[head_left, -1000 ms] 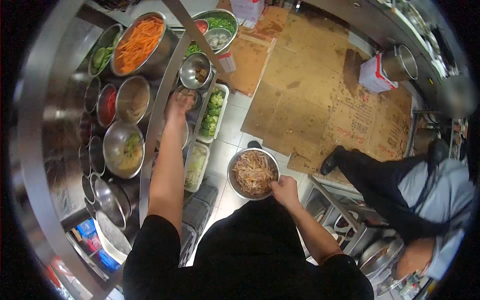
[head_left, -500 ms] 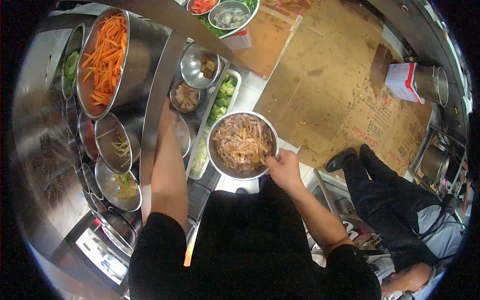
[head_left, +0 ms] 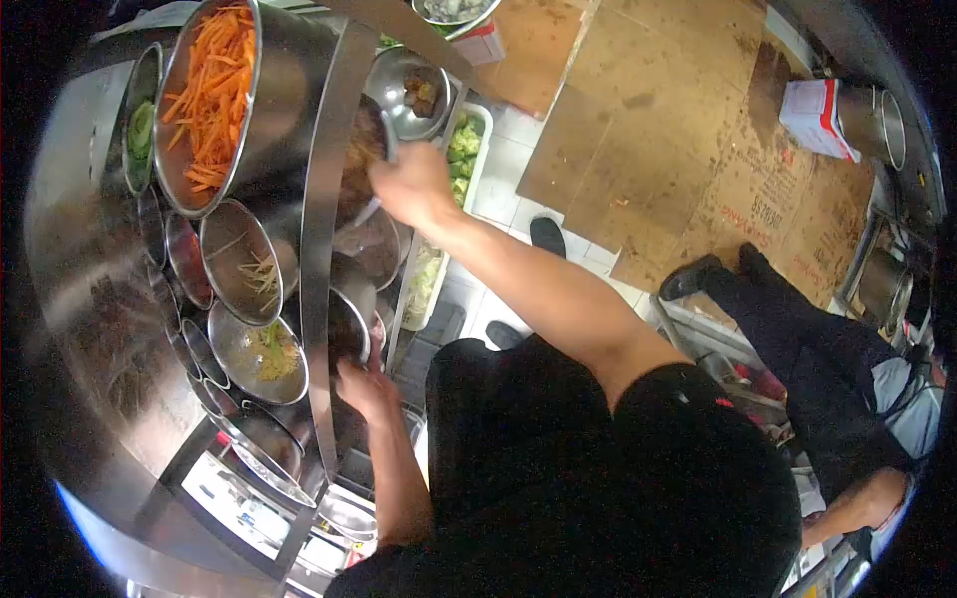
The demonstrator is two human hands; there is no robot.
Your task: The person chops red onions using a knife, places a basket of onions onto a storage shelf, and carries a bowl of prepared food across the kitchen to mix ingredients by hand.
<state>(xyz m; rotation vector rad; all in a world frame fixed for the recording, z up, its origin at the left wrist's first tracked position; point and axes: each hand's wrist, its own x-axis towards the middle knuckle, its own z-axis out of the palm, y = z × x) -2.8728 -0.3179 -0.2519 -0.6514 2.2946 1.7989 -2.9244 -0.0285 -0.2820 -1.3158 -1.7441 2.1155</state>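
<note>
My right hand (head_left: 414, 181) reaches across to the left and grips the rim of the steel bowl of sliced meat (head_left: 361, 159), which is partly hidden behind the shelf post. Lower down, my left hand (head_left: 369, 384) is closed on the edge of a dark steel bowl (head_left: 344, 324) under the shelf. Between the hands sits a bowl of pale pinkish food (head_left: 374, 244). Just above my right hand is a steel bowl with brown pieces (head_left: 411, 92). White trays of broccoli (head_left: 467, 149) and pale cut vegetable (head_left: 423, 284) lie to the right of the bowls.
An upper shelf at left holds shredded carrot (head_left: 214, 105), a bowl of thin strips (head_left: 242, 264) and a bowl of yellow-green food (head_left: 269, 359). Cardboard (head_left: 678, 149) covers the floor ahead. A co-worker's legs (head_left: 797, 349) and forearm (head_left: 862, 503) are at right, near a white-red box (head_left: 819, 118).
My right hand has carried the meat bowl from the middle to the left, among the shelf bowls. My left hand has drawn back toward my body and taken hold of another bowl.
</note>
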